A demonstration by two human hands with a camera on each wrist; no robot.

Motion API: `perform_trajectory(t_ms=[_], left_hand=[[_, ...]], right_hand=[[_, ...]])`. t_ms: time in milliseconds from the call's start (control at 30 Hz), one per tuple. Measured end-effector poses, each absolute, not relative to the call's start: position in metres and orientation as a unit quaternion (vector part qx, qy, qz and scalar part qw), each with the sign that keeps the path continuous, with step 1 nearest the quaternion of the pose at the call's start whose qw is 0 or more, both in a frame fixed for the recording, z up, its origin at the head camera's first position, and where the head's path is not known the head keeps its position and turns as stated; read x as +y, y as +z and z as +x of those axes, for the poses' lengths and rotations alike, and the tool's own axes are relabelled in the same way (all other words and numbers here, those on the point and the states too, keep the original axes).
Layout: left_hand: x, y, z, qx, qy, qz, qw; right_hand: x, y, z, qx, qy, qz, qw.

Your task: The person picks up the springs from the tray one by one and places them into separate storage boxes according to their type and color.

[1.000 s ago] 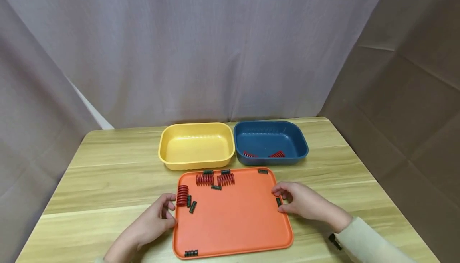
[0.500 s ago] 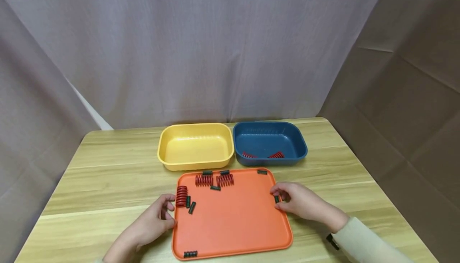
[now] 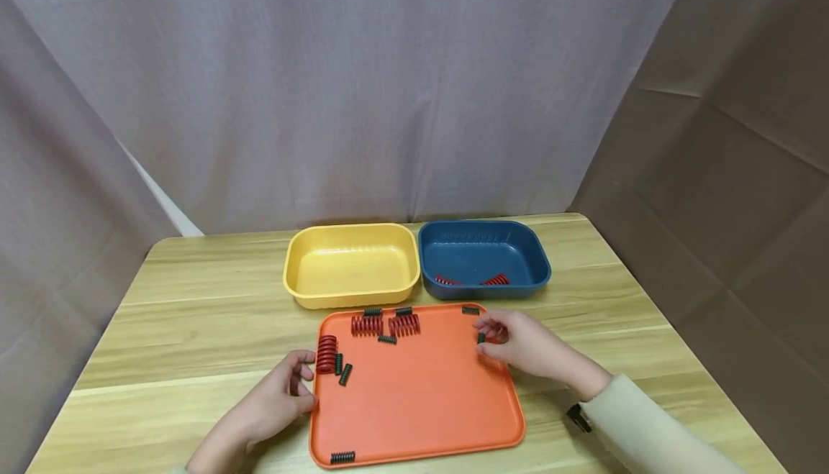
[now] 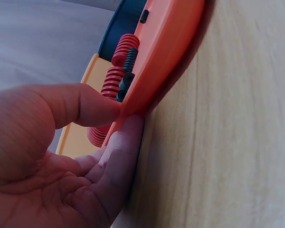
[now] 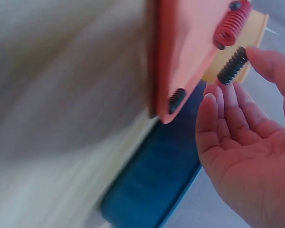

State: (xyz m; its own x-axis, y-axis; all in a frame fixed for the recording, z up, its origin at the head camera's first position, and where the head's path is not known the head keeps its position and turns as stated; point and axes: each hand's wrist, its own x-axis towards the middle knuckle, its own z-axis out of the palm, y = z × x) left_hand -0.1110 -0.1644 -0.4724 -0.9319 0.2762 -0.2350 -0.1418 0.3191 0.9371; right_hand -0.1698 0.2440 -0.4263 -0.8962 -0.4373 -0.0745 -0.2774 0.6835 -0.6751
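Observation:
Between thumb and fingertips my right hand (image 3: 527, 344) pinches a small dark green spring (image 5: 232, 65), held over the right part of the orange tray (image 3: 421, 395). My left hand (image 3: 275, 398) grips the tray's left rim, thumb on top and fingers beneath, as the left wrist view shows. Close to that hand lie a large red spring (image 3: 327, 354) and two small dark springs. Along the far rim are two more red springs (image 3: 367, 326) with small dark ones (image 3: 387, 340) around them. Single dark springs lie at the near-left corner (image 3: 342, 457) and the far-right corner (image 3: 470, 310).
Behind the tray a yellow bin (image 3: 352, 294) and a blue bin (image 3: 486, 292) stand side by side. Red springs (image 3: 495, 280) lie inside the blue one. A wooden table (image 3: 194, 301) carries everything, with a grey curtain (image 3: 311, 85) at the back.
My right hand has picked the small dark spring off the tray's right edge and carried it up, inward and toward the far side. The left hand keeps its hold.

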Motion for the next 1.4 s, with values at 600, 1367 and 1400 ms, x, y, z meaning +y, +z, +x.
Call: perform_trajectory(t_ms=[600,1367,1400], left_hand=[[-0.164,-0.469,-0.110,0.793,0.582,0.039,0.178],[-0.164,-0.476,-0.111,0.790,0.588,0.046,0.170],[-0.164,-0.476,-0.111,0.791,0.586,0.047,0.170]], right_hand=[[0.163,-0.411,-0.212,0.876,-0.443,-0.178,-0.068],[0.080,-0.432,-0.244,0.898,-0.419,-0.108,-0.081],[0.080,-0.432,-0.245,0.899,-0.415,-0.109,-0.083]])
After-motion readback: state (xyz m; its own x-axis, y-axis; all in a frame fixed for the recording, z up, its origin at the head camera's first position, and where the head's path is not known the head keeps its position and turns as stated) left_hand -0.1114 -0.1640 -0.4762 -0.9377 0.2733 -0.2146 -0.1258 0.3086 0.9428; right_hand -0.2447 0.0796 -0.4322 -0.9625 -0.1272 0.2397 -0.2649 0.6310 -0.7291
